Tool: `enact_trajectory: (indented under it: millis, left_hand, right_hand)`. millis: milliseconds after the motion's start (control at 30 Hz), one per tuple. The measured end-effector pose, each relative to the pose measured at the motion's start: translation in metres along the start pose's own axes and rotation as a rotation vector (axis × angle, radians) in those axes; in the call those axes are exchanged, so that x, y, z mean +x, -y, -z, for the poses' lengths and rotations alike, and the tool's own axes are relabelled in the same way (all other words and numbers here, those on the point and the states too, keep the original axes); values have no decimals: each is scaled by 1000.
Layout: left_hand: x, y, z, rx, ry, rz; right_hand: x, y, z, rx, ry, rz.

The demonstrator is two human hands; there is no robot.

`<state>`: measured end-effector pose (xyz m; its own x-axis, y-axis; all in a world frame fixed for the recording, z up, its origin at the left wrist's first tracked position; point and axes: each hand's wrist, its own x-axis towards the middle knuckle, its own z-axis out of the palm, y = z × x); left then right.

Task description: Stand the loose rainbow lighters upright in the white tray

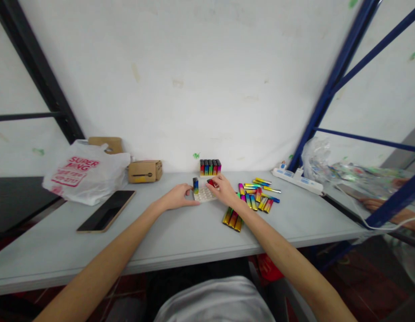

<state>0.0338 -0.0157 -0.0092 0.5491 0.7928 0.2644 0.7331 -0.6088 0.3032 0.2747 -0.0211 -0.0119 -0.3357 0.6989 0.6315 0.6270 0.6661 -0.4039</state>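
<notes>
My left hand (178, 197) is at the left end of a small white tray (205, 195) with rows of round hollows. Its thumb lies along the front edge and its curled fingers are at the side, steadying the tray. One blue lighter (195, 185) stands upright in the tray's left corner. Above the tray's right part, my right hand (222, 190) pinches a red lighter (211, 183); its lower end is partly hidden by the fingers. Many loose rainbow-coloured lighters (253, 202) lie right of the tray, some partly behind my right forearm.
A block of upright lighters (210, 167) stands behind the tray by the wall. Leftward are a phone (107, 211), a cardboard box (145, 171) and a white plastic bag (88, 172). A power strip (298, 180) lies right, near a blue frame and another person's hand (378, 208).
</notes>
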Motion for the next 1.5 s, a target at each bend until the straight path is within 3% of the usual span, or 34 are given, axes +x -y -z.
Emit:
enact_trajectory:
  millis: [233,467,733,1000,1200,1333,1500]
  left_hand:
    - [3,-7,-10,-2,-37,-31]
    - [5,-11,-14,2,-46,-8]
    - [7,-14,-15,4,-67,1]
    - [7,-11,-16,-9,-73,-35]
    - [7,-14,-13,-10,-56,-35]
    - [7,-12,-13,-23,-54,-29]
    - [7,-6,-10,-23,-38,-8]
  right_hand:
    - [1,12,-5,0,118,-79]
    - [1,15,-7,41,150,-115]
    - [3,17,-19,-190,242,-142]
    - [4,30,-5,-328,369,-28]
    - [2,36,-12,-485,367,-72]
    - [3,28,-5,-406,379,-9]
    - [6,-14,31,-422,204,-115]
